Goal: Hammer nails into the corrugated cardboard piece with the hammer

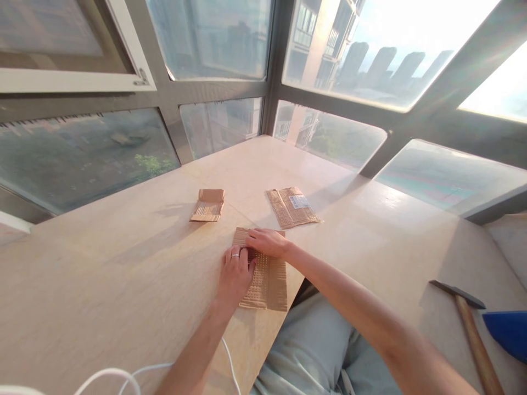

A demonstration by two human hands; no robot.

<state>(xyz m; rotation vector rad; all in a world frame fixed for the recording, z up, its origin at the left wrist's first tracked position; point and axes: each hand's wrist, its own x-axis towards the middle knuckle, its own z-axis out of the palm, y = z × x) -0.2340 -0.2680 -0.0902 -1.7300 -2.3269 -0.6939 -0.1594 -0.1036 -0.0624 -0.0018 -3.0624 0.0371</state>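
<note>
A flat piece of corrugated cardboard (276, 280) with rows of small holes lies at the table edge, under both hands. My left hand (236, 274), wearing a ring, grips its left side with the fingers bent and the thumb over its face. Across the upper part reaches my right hand (267, 242), its fingers closed together on the cardboard close to the left fingers. Between the hands the fingertips partly hide one another. Beyond them lie a small folded cardboard piece (209, 206) and a perforated cardboard piece with a pale label (292, 207).
The pale tabletop (123, 285) runs back to the framed windows. On the right are a hammer (469, 315) with a wooden handle and a blue object (508, 332), cut off by the frame. A white cable (230, 359) lies near the left forearm.
</note>
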